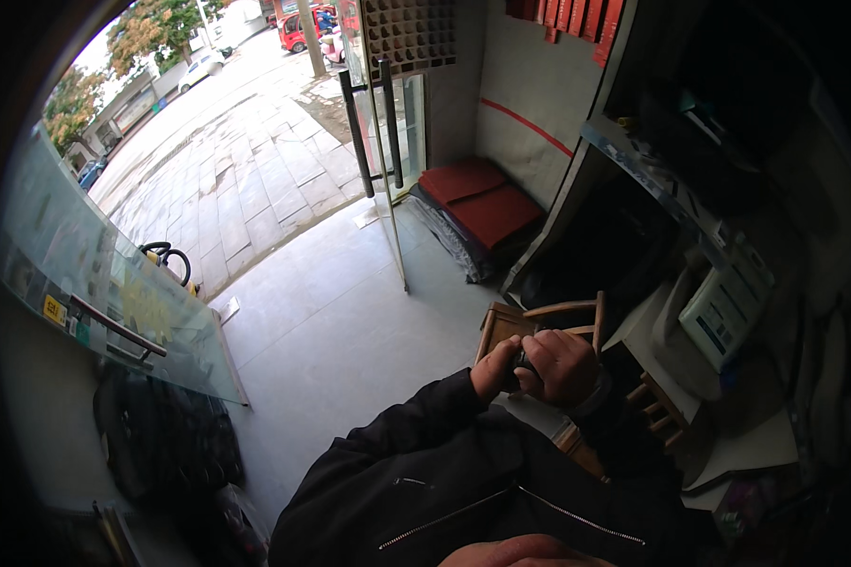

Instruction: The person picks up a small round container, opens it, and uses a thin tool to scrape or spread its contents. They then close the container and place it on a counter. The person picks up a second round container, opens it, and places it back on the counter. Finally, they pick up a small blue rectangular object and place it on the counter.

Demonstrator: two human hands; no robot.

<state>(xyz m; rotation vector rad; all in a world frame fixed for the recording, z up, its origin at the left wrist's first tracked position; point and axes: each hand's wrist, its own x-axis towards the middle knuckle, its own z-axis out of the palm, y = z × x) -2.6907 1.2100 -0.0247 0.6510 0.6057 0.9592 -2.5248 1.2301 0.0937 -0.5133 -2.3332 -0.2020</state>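
Both hands meet in front of the chest of a black zipped jacket [461, 468]. My left hand [493, 370] and my right hand [562, 365] are closed around a small dark object [524, 360]. Only a sliver of it shows between the fingers, so its kind cannot be made out. Just beyond the hands is a wooden chair [497, 327], its seat and backrest partly hidden behind them.
A glass door with black bar handles [390, 127] stands open onto a paved street. Another glass door panel [156, 305] is at left, above dark bags [163, 432]. Folded red mats [482, 198] lie by the wall. A cluttered desk holds a white box [723, 312].
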